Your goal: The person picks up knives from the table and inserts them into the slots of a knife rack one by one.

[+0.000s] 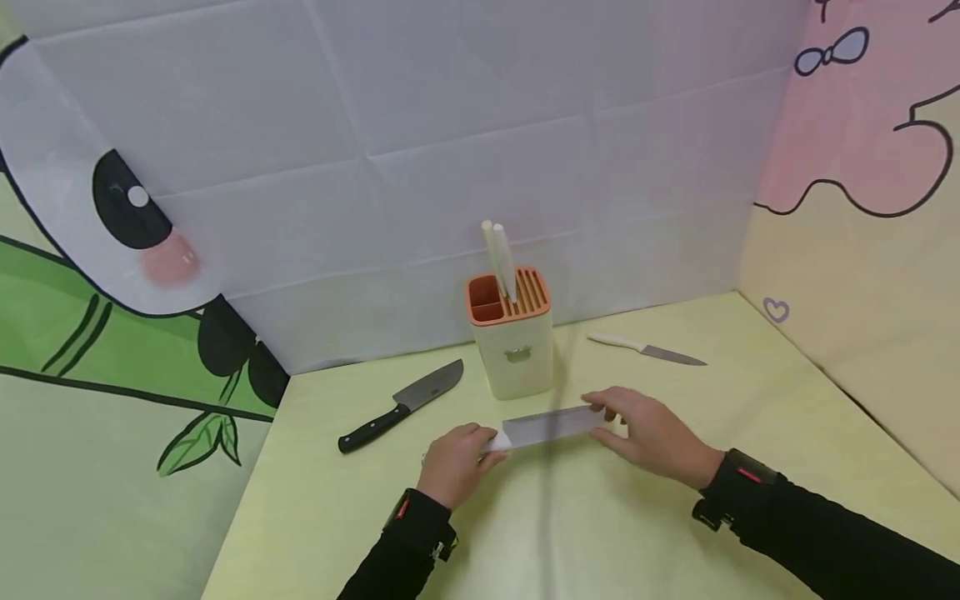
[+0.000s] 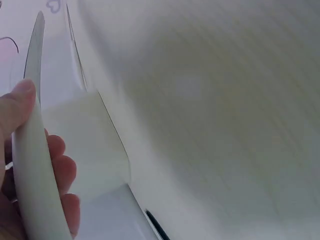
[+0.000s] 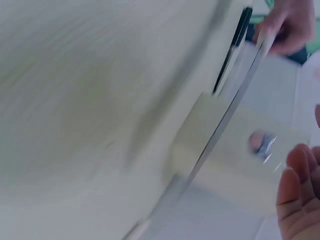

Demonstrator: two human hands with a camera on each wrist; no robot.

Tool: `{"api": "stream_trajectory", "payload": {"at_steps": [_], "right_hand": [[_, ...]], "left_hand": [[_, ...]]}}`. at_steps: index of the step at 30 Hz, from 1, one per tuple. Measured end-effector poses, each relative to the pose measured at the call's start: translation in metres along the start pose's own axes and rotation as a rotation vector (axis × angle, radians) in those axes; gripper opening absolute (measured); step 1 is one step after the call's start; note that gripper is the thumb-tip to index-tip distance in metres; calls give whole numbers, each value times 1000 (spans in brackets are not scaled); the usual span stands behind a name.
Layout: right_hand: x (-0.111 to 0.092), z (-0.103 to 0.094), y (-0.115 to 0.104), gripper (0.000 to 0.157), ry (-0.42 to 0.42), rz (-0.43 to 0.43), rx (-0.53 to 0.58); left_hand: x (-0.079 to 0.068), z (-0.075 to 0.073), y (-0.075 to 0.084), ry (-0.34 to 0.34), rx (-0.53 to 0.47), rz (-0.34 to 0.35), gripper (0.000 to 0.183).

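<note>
My left hand (image 1: 454, 463) grips the white handle (image 2: 36, 182) of a broad-bladed kitchen knife, fingers wrapped beneath and thumb along the top. Its blade (image 1: 553, 426) points right, held above the table. Beside the blade's tip is my right hand (image 1: 651, 435), its fingers loosely bent. In the right wrist view the fingers (image 3: 295, 175) of that hand appear apart from the blade. Just behind the knife stands a cream knife block (image 1: 517, 362) with an orange slotted top. Two white handles (image 1: 501, 254) stick up from its slots.
A black-handled knife (image 1: 401, 406) lies left of the block on the pale yellow table (image 1: 315, 533). To the right lies a smaller white-handled knife (image 1: 647, 348). A pale cloth wall (image 1: 420, 200) rises directly behind the block, and another wall (image 1: 862, 317) bounds the right side.
</note>
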State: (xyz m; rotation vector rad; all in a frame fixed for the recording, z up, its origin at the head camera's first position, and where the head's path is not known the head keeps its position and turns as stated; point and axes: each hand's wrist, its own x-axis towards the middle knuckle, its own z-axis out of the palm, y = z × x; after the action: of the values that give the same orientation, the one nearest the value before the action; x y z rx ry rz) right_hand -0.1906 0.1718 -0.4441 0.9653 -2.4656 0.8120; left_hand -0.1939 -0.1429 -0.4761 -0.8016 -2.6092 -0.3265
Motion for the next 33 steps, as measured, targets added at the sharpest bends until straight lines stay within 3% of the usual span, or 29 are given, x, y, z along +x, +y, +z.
{"api": "stream_trajectory", "payload": {"at_steps": [3,6,11,16,20,26,33], "right_hand": [[13,11,-22,45,-60,-97,-11],[22,19,-34,46,-86,-133,-37],[30,27,-38,44,-88,-171,-131],[33,29,-36,39,-108,-247,-202],[34,29,-33,39,-107,-305,-260],[34,29,-30,26,-84,-386,-361],[28,28,-35,27,-193,-364,-546]], "left_hand": [[11,5,15,-4,-56,-5,29],[22,10,28,-23,-104,-9,30],[36,8,45,-55,-166,-18,46],[45,3,59,-39,-208,-10,48],[48,0,68,-8,-219,-14,51],[48,4,75,44,-223,-34,63],[46,10,81,-4,-206,17,67]]}}
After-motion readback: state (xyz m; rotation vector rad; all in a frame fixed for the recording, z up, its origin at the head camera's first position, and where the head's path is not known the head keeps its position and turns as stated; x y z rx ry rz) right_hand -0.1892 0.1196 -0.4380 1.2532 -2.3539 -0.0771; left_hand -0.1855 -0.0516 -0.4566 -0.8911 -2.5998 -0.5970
